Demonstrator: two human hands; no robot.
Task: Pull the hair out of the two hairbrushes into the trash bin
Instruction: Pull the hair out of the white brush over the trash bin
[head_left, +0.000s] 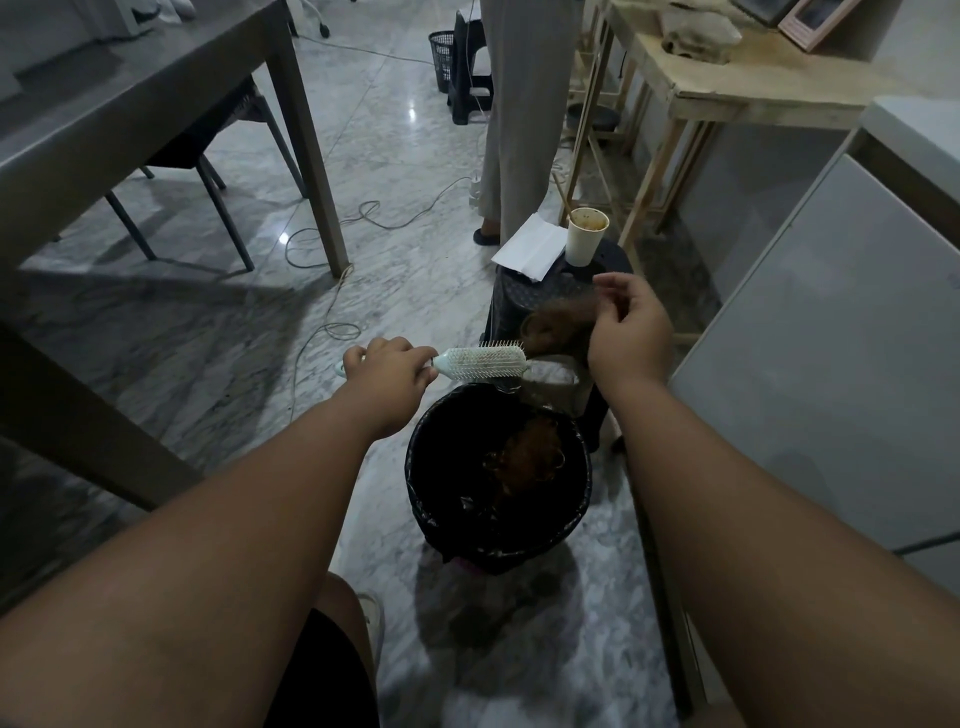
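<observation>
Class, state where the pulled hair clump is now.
Head view, right of centre: the hair clump is pinched in the right hand, beside the white hairbrush tip, above the black trash bin.

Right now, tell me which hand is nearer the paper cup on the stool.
Right. The right hand sits in front of the paper cup, pinching a clump of hair; the left hand grips the hairbrush handle, farther off to the cup's left.

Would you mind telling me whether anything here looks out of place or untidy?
Two things stand out. Loose cables trail in loops across the floor beyond the trash bin, a likely trip hazard. A white paper sheet overhangs the edge of the dark stool, beside a used paper cup.
</observation>
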